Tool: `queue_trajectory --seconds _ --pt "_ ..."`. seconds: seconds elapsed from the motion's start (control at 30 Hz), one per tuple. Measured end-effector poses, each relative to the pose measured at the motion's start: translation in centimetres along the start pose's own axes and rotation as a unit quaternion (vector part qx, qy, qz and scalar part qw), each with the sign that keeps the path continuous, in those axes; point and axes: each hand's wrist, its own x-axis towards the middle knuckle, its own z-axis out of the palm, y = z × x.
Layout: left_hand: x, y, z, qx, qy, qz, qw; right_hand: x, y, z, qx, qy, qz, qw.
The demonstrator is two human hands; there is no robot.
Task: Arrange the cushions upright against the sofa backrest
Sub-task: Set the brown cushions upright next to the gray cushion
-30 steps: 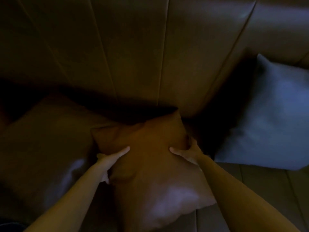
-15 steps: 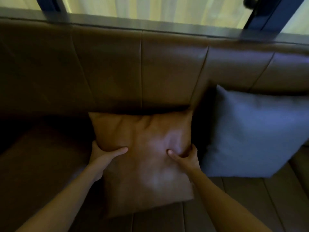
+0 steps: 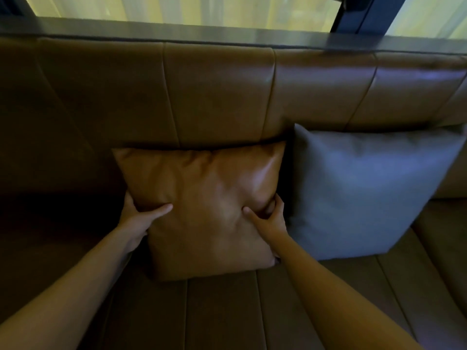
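Head view, single frame: I have both hands on the brown cushion [image 3: 202, 210], which stands nearly upright on the sofa seat [image 3: 227, 311] with its top edge against the sofa backrest [image 3: 217, 97]. Left hand [image 3: 137, 218] clasps the cushion's left edge, thumb laid across the front face and fingers hidden behind; right hand [image 3: 269, 218] pinches the right edge, thumb dug into the leather so that it puckers there. Holding opposite edges lets me square the cushion and press it back without it twisting. Lower edge rests on the seat, slightly forward of the top, so the lean is toward the backrest. Grey cushion [image 3: 366, 190] already stands upright just beside it on the right, the two nearly touching; I cannot tell whether they actually meet. Judgement: placement looks close to done, pending release. Risk: smooth leather may let the base slide forward. Left part of the sofa is too dark to read.
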Motion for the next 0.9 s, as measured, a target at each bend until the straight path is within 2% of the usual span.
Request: queue_trajectory --seconds 0.33,0.53,0.7,0.77,0.9 --pt "-1.3 1.9 0.6 0.042 0.073 0.009 0.996 -0.7 -2.5 -0.1 -0.086 -0.004 0.041 0.995" --pt "-3.4 3.4 -0.7 0.067 0.053 0.016 0.996 -2.5 -6.6 1.9 -0.178 0.061 0.019 0.982" --pt "-4.0 3.5 -5.6 0.092 0.063 -0.022 0.994 -5.2 -10.2 7.2 -0.250 0.061 -0.026 0.966" --pt "-3.9 2.5 -9.0 0.111 0.076 -0.036 0.990 -6.6 -10.9 10.4 -0.264 0.034 -0.050 0.962" --pt "-3.4 -0.5 -17.6 0.130 0.124 -0.088 0.980 -9.8 -11.0 17.9 -0.269 -0.085 -0.063 0.957"
